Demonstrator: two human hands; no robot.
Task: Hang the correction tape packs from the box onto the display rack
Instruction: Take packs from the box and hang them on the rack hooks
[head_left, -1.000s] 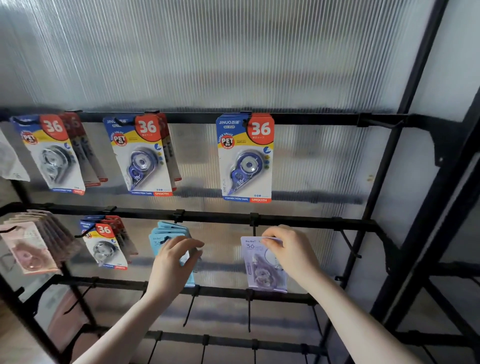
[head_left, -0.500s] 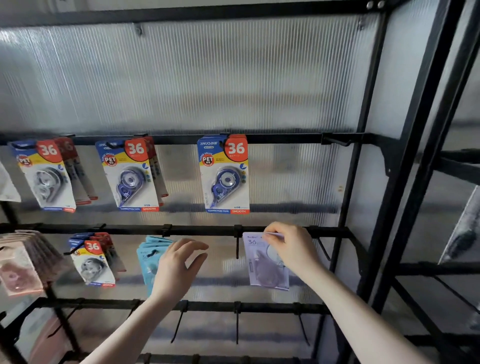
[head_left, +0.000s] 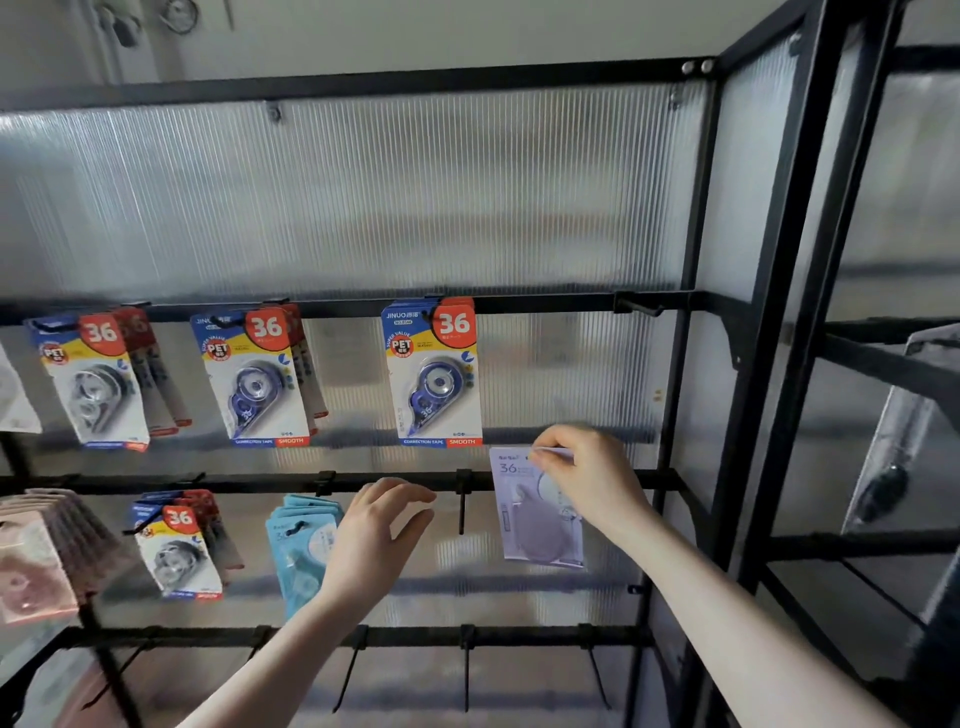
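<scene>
Now my right hand (head_left: 592, 483) is pinching the lilac pack (head_left: 530, 525) by its top, left hand (head_left: 374, 540) fingers hanging loosely apart, holding nothing, before the black rack (head_left: 571, 301) and ribbed panel (head_left: 415, 197).

**A shop display in front of you**

You face a stationery retail fixture: a black metal display rack (head_left: 519, 304) with peg hooks (head_left: 461, 501), backed by ribbed translucent panels (head_left: 363, 197), carrying rows of carded correction tape packs (head_left: 434, 374) printed "36" and "SMOOTH".
</scene>
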